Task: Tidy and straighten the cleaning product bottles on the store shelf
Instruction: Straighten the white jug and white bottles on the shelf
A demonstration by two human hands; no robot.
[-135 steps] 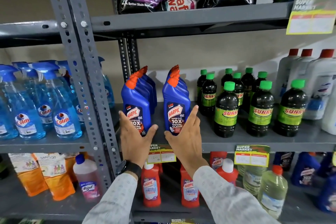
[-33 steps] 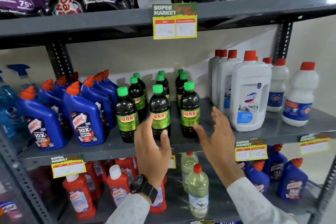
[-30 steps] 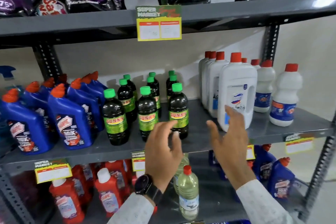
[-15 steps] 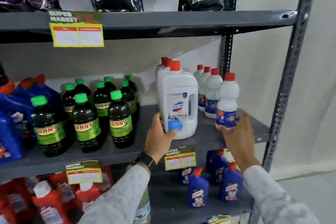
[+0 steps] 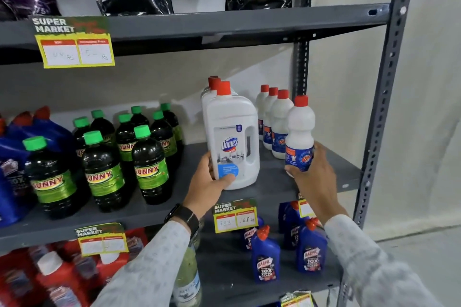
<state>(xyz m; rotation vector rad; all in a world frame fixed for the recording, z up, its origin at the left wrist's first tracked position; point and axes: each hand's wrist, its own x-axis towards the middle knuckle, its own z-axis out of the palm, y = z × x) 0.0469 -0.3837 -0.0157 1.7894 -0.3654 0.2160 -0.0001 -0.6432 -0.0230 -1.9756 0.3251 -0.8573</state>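
In the head view, the left hand [image 5: 208,185] is gripping the base of the front Domex bottle [image 5: 233,142] mid-shelf [image 5: 274,182]; the right hand [image 5: 315,177] is curling around the small white bottle [image 5: 300,137] near the shelf's right front edge.

The big jug [image 5: 232,142] is white with a red cap and blue label. Left of the jug, dark bottles [image 5: 149,167] have green caps and green-yellow labels. Right of it, the small bottle [image 5: 299,137] is white, red-capped, blue-labelled. The shelf [image 5: 274,182] is grey.
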